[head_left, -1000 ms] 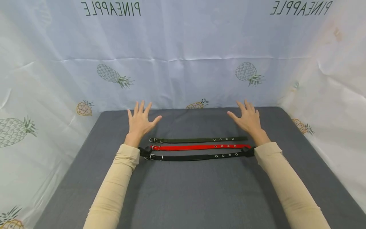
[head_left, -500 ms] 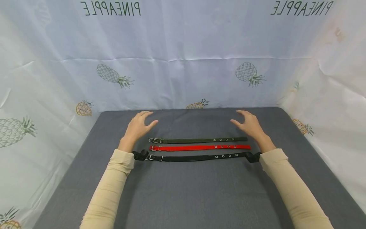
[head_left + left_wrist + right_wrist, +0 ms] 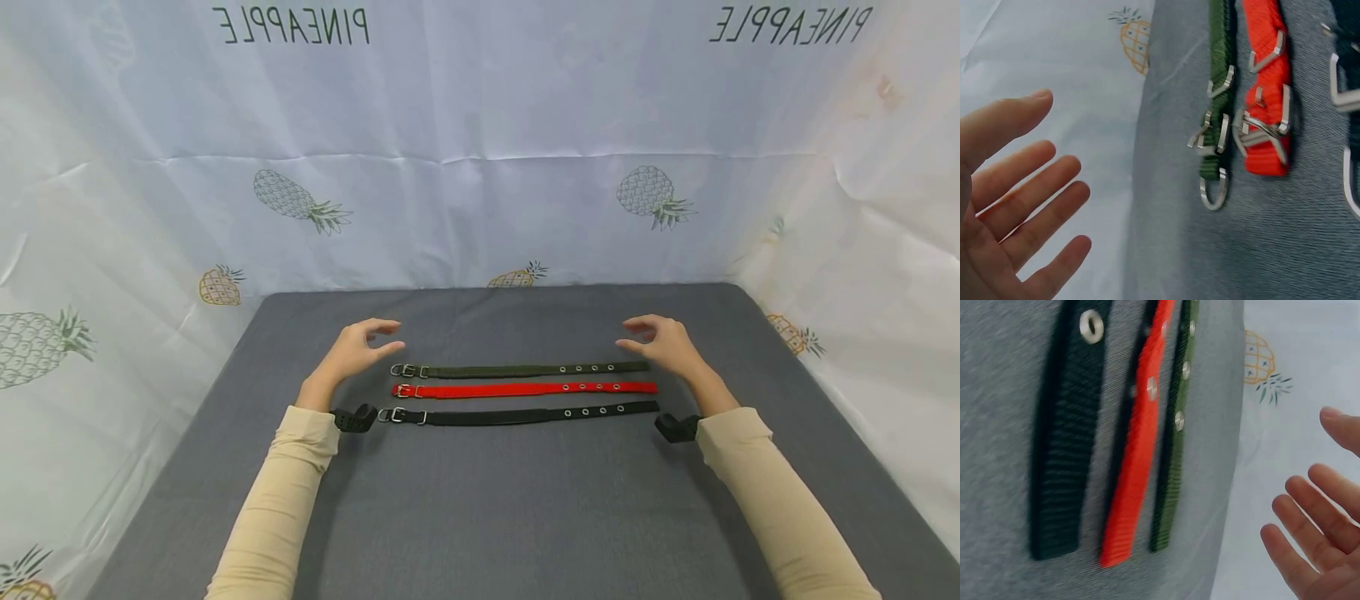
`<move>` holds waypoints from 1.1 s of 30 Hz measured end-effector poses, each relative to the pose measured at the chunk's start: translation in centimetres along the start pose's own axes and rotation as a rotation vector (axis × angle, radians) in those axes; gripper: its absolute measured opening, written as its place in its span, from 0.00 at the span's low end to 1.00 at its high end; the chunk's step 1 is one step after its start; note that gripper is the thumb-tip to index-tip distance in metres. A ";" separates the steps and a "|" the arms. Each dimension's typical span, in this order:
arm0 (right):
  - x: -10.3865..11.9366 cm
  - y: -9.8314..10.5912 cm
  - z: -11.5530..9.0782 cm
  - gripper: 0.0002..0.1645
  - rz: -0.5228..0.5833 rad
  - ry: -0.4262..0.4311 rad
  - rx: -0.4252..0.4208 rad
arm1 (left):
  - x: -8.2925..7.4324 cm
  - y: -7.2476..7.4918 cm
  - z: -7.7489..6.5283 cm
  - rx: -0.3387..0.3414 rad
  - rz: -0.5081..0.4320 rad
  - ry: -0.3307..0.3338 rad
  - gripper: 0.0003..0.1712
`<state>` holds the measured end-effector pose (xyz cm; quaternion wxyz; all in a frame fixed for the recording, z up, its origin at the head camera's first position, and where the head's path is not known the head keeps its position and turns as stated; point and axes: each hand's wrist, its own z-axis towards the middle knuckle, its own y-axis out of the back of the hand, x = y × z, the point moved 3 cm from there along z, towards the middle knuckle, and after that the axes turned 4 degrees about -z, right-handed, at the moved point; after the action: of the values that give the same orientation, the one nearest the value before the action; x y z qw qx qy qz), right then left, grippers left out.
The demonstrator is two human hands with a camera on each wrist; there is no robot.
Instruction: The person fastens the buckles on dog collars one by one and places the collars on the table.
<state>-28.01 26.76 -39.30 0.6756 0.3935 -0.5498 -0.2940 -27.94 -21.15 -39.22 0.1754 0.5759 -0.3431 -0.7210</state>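
Note:
Three buckled collars lie flat and roughly parallel across the table: a green collar (image 3: pixel 495 371) at the back, a red collar (image 3: pixel 495 389) in the middle and a black collar (image 3: pixel 487 417) in front. Their metal buckles are at the left, their eyelet holes at the right. My left hand (image 3: pixel 356 347) hovers by the green collar's buckle end, fingers loosely bent, thumb apart, holding nothing. Over the other end, near the green collar's tip, my right hand (image 3: pixel 663 343) is held the same way and grips nothing. Both wrist views show the fingers spread apart from the collars.
A grey cloth covers the table (image 3: pixel 495 517). White pineapple-print curtain (image 3: pixel 480 108) hangs behind it and along both sides. A black strap mount (image 3: pixel 355 418) sits on the left wrist and another black mount (image 3: pixel 677 428) on the right.
Both hands have come back towards me and spread slightly outward. Their fingers went from splayed straight to loosely bent. The collars have not moved.

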 end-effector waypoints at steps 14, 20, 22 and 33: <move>-3.7 -1.8 -1.0 0.29 0.128 -0.089 0.104 | 3.2 -1.5 -0.5 0.086 -0.126 0.070 0.26; -5.0 -2.1 -1.1 0.28 0.145 -0.117 0.098 | 4.0 -2.3 -0.5 0.110 -0.118 0.104 0.26; -5.4 -2.2 -1.1 0.28 0.142 -0.121 0.095 | 4.1 -2.4 -0.5 0.111 -0.116 0.100 0.25; -6.2 -2.5 -0.8 0.28 0.146 -0.150 0.130 | 3.9 -3.2 0.1 0.161 -0.087 0.092 0.23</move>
<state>-28.53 30.78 -44.63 0.6252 0.3722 -0.6439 -0.2367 -28.66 -21.42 -44.20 0.1127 0.6352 -0.3660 -0.6707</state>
